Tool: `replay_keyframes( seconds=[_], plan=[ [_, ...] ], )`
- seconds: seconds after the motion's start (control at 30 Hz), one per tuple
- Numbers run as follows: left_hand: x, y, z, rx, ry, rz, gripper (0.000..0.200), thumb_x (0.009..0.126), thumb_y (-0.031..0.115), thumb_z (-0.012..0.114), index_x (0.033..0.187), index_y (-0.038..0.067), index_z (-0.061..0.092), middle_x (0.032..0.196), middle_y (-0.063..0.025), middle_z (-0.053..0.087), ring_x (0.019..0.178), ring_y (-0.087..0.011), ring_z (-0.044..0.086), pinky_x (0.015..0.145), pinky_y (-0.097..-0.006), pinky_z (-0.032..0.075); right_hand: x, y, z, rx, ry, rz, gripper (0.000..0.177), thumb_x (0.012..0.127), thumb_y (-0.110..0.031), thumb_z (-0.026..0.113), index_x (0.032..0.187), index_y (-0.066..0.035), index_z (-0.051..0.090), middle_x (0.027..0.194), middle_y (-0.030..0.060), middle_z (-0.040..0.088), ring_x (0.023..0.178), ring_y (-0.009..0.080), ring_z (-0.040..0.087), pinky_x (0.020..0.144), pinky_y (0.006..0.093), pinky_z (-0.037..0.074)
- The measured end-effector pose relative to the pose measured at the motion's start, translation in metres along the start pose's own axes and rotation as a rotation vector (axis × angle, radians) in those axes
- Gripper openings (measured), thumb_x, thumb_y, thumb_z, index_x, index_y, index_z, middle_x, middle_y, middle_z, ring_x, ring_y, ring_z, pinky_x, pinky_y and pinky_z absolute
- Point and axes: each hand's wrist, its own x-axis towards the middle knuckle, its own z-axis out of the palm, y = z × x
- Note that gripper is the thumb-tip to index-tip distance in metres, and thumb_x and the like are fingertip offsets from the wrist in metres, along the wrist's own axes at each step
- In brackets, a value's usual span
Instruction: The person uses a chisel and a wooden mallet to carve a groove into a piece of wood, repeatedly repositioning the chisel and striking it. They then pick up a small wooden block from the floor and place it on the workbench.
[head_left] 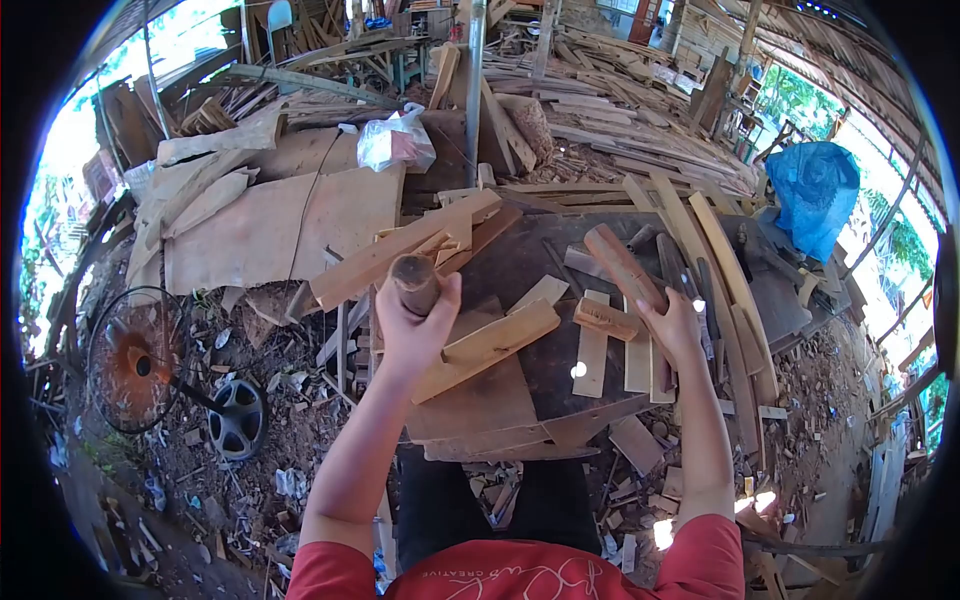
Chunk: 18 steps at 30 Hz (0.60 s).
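Observation:
My left hand [420,325] is closed round a thick, round wooden piece [415,283], its dark flat end facing up at me. Under that hand a pale wooden board [490,350] lies slantwise on the workbench [560,240]. My right hand [672,328] grips the lower end of a reddish-brown wooden bar [622,265], which points up and to the left. Just left of this hand is a short wooden block [606,319], lying across light wood strips [592,355]. A long plank [405,250] rests beyond my left hand.
Long boards [735,290] line the bench's right side. At far right hangs a blue plastic sheet [815,195]. A white plastic bag [396,140] sits on plywood [290,220] at back left. A fan [140,362] and a black wheel [238,418] stand on littered ground.

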Motion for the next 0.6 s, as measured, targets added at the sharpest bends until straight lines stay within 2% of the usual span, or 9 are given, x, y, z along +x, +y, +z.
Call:
replay_keyframes(
  seconds=[0.03,0.1,0.17,0.23,0.3,0.43,0.6],
  plan=[
    [-0.001,0.005,0.003,0.003,-0.004,0.005,0.014,0.078,0.004,0.061,0.072,0.005,0.049,0.058,0.0021,0.051,0.052,-0.0046,0.047,0.048,-0.0192,0.036,0.000,0.001,0.001,0.013,-0.155,0.056,0.064,0.071,-0.050,0.064,0.105,0.003,0.053,0.105,0.0207,0.056,0.099,0.0353,0.055,0.083,0.0420,0.044],
    [-0.002,0.011,0.008,0.000,0.028,-0.008,0.016,0.076,0.003,0.063,0.068,0.005,0.049,0.057,0.0032,0.050,0.052,-0.0038,0.046,0.049,-0.0193,0.036,-0.003,-0.001,0.001,-0.024,-0.170,0.051,0.062,0.070,-0.050,0.065,0.103,0.002,0.054,0.105,0.0209,0.056,0.099,0.0355,0.055,0.083,0.0418,0.044],
    [0.000,0.010,0.011,0.090,0.012,0.083,0.018,0.075,0.003,0.064,0.065,0.005,0.049,0.056,0.0032,0.049,0.052,-0.0038,0.044,0.049,-0.0200,0.036,-0.002,-0.005,-0.001,-0.060,-0.186,0.048,0.060,0.070,-0.049,0.065,0.100,0.002,0.054,0.104,0.0211,0.056,0.099,0.0357,0.054,0.082,0.0416,0.044],
    [0.003,0.005,0.012,0.088,0.040,0.084,0.018,0.074,0.003,0.065,0.064,0.005,0.049,0.055,0.0030,0.048,0.051,-0.0043,0.043,0.049,-0.0209,0.036,0.001,-0.007,-0.004,-0.030,-0.249,0.073,0.058,0.070,-0.048,0.066,0.095,0.002,0.053,0.102,0.0235,0.056,0.098,0.0362,0.055,0.082,0.0423,0.045],
    [0.004,-0.001,0.010,0.115,0.009,0.031,0.018,0.072,0.009,0.068,0.079,0.001,0.053,0.064,-0.0028,0.055,0.060,-0.0066,0.048,0.056,-0.0230,0.042,0.005,-0.002,0.001,-0.098,-0.252,0.030,0.058,0.070,-0.047,0.066,0.095,0.003,0.051,0.099,0.0240,0.057,0.096,0.0362,0.056,0.081,0.0425,0.045],
    [0.004,0.003,0.013,0.119,0.005,0.013,0.019,0.072,0.009,0.067,0.081,0.000,0.054,0.067,-0.0049,0.058,0.061,-0.0079,0.051,0.059,-0.0237,0.043,0.016,-0.004,-0.005,-0.220,-0.312,-0.092,0.058,0.072,-0.046,0.065,0.095,0.004,0.047,0.092,0.0244,0.059,0.090,0.0367,0.058,0.078,0.0433,0.046],
    [0.003,0.003,0.016,0.092,-0.012,0.026,0.019,0.071,0.009,0.067,0.080,0.001,0.053,0.067,-0.0076,0.058,0.060,-0.0102,0.053,0.058,-0.0250,0.044,0.028,-0.033,-0.036,-0.269,-0.370,-0.067,0.055,0.071,-0.043,0.067,0.096,0.001,0.045,0.094,0.0232,0.060,0.089,0.0369,0.059,0.077,0.0425,0.047]
  ],
)
